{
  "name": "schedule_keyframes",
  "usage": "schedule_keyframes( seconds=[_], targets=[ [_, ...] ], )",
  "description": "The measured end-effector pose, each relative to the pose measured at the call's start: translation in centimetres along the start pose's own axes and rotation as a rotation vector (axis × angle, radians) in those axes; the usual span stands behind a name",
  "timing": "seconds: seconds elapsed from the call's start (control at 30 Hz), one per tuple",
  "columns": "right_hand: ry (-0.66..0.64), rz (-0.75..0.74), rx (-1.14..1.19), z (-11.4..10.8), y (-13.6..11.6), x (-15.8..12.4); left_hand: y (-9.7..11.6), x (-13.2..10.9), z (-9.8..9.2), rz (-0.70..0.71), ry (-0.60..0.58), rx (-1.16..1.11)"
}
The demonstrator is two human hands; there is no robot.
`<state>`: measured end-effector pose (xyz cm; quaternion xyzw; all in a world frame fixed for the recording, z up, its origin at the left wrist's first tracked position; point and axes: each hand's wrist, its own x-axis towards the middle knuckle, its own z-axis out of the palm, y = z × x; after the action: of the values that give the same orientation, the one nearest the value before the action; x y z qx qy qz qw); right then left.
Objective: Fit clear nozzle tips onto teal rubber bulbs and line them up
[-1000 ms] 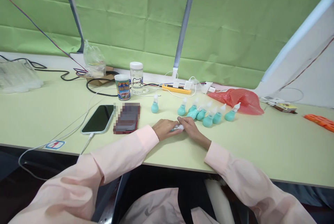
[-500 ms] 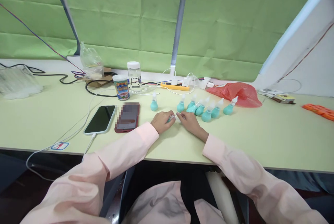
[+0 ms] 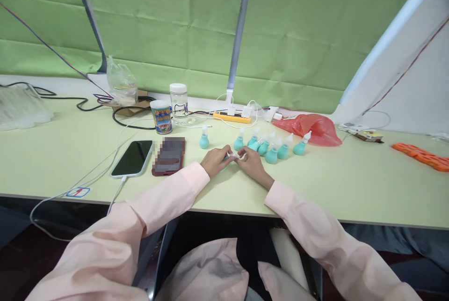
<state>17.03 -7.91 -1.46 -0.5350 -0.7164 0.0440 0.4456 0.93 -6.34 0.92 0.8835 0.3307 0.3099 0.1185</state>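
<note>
My left hand (image 3: 215,160) is closed around a small nasal aspirator with a teal bulb, mostly covered by the fingers. Its clear plastic tip (image 3: 234,155) shows between both hands. From the other side, my right hand (image 3: 251,164) pinches that clear part with thumb and forefinger. Just beyond my right hand stand several more teal aspirators (image 3: 271,155) with clear tips, some upright, some leaning or lying. A single aspirator (image 3: 204,140) stands upright apart from them, behind my left hand.
Left of my hands lie a red-cased phone (image 3: 169,157) and a charging phone (image 3: 133,158). Behind are a patterned cup (image 3: 162,118), a lidded jar (image 3: 179,104) and a yellow power strip (image 3: 231,117). A red plastic bag (image 3: 310,128) and an orange tray (image 3: 421,156) lie to the right.
The hands have come together, and my right fingers now meet the clear tip at the left hand's fingertips. The view has shifted slightly; the standing aspirators stay in place.
</note>
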Motion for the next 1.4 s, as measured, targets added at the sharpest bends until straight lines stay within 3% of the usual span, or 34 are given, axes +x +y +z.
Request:
schedule_keyframes(
  seconds=[0.1,0.23,0.33,0.5,0.73,1.0,1.4],
  targets=[
    [0.048,-0.005,0.106,-0.3,-0.5,-0.3,-0.3,0.2,0.3,-0.057,0.074,-0.186],
    [-0.008,-0.049,0.257,-0.8,-1.1,-0.6,-0.5,0.3,0.6,-0.138,0.176,-0.445],
    [-0.049,-0.122,0.255,-0.9,-1.5,-0.8,-0.2,0.3,0.7,-0.189,0.194,-0.628],
    [0.000,-0.222,0.197,-1.1,-2.3,-0.9,0.6,0.4,0.4,-0.232,0.224,-0.905],
    [0.031,-0.180,0.226,-1.3,-2.8,-0.8,1.1,0.4,-0.3,-0.319,0.244,-1.136],
    [-0.020,-0.066,0.339,-1.1,-2.2,-0.7,0.8,0.6,-1.0,-0.356,0.220,-1.188],
    [0.049,-0.121,0.119,-1.2,-2.1,-0.4,-0.7,0.7,-1.2,-0.642,0.101,-1.205]
  ],
)
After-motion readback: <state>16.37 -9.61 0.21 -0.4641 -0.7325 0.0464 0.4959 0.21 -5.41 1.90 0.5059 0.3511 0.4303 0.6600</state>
